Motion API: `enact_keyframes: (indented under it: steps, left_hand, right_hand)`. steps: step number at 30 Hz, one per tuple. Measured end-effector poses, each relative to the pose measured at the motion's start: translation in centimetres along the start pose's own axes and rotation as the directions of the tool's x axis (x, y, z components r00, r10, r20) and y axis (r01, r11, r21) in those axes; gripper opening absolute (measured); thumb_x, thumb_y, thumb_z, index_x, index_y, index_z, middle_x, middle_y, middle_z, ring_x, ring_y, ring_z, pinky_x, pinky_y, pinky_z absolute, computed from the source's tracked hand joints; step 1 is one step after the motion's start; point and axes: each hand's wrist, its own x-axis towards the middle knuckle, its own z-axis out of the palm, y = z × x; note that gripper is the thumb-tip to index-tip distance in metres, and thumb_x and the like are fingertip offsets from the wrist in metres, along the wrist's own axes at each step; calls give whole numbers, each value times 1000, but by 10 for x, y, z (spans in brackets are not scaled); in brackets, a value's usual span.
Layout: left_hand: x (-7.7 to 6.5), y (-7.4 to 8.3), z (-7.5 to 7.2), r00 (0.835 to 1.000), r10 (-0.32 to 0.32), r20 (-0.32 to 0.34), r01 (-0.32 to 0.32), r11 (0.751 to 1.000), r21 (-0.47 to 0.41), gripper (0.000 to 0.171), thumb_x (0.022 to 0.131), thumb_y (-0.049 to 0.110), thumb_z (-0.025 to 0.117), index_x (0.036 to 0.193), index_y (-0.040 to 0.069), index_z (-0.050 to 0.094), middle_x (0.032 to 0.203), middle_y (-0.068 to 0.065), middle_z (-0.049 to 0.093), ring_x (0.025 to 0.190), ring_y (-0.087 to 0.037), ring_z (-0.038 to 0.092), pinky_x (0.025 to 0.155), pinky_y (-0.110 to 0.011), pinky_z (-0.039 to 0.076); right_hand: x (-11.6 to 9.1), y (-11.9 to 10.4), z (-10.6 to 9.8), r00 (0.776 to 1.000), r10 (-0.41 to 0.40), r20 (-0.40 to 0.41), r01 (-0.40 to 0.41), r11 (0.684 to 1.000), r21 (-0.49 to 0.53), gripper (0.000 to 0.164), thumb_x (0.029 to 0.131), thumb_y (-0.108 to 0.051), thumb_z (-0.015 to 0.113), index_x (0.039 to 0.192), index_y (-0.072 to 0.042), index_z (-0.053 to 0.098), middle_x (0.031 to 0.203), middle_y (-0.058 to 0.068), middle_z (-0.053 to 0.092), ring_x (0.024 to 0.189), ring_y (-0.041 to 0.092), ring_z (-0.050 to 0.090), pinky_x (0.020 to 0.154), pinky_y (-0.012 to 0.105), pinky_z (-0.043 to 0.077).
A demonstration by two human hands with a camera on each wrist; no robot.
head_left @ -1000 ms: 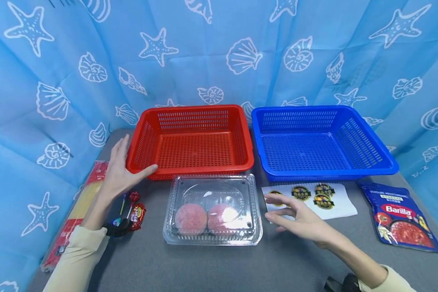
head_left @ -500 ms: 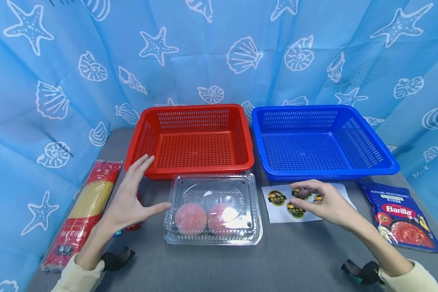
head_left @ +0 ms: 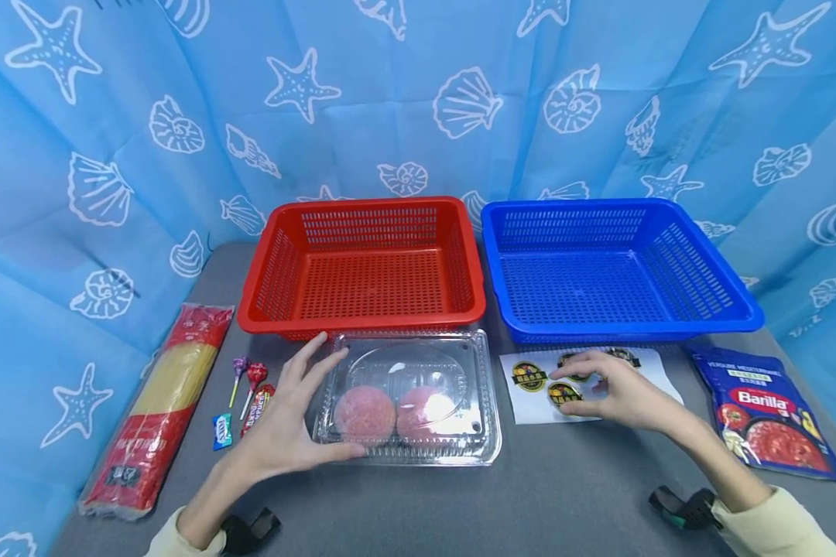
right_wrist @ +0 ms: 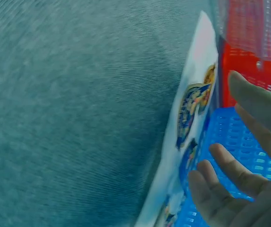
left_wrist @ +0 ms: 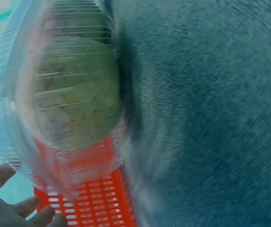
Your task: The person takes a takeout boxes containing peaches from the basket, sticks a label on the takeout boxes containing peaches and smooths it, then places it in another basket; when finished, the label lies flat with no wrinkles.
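Observation:
A clear plastic clamshell box (head_left: pixel 484 387) holding two pink peaches (head_left: pixel 364 416) stands on the table, lid down. My left hand (head_left: pixel 289 425) spreads at the box's left side, thumb overlapping the front-left corner and fingers near the left rim. In the left wrist view those fingers (left_wrist: pixel 29 206) are loosely extended beside the box. My right hand (head_left: pixel 620 391) hovers close over a white sheet (head_left: pixel 529 410) of round black-and-gold fruit stickers (head_left: pixel 529 377), covering part of it. The right wrist view shows its fingers (right_wrist: pixel 234 165) apart and relaxed, nothing between them.
Behind the box stands a red basket (head_left: pixel 362 319), beside a blue basket (head_left: pixel 627 331). Left lie a pack of noodles (head_left: pixel 170 379), two lollipops (head_left: pixel 256 374) and small wrapped sweets (head_left: pixel 222 431). A Barilla sauce pouch (head_left: pixel 766 418) lies at right.
My left hand has come from beside the red basket toward me and right, to the box's left side. My right hand has moved right, from beside the box to over the sticker sheet.

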Motion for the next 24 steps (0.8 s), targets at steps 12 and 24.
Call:
enact_keyframes:
  steps: [12,24]
  left_hand:
    - [2,-4,6,989,-83,122,90,995,-53,108,65,53,90,152,24,33,173,-12,3,155,-45,11,105,-85,31]
    - [1,0,10,981,-145,131,151,988,-40,105,66,57,89,149,29,31,174,-7,0,156,-42,11,109,-82,31]
  right_hand:
    - [5,2,14,997,46,56,-39,993,-113,39,76,-32,89,112,-22,79,118,11,65,109,30,58,86,43,47]
    - [6,4,14,997,23,75,-15,995,-97,40,76,-28,89,112,-15,79,116,11,63,104,24,57,79,30,54]
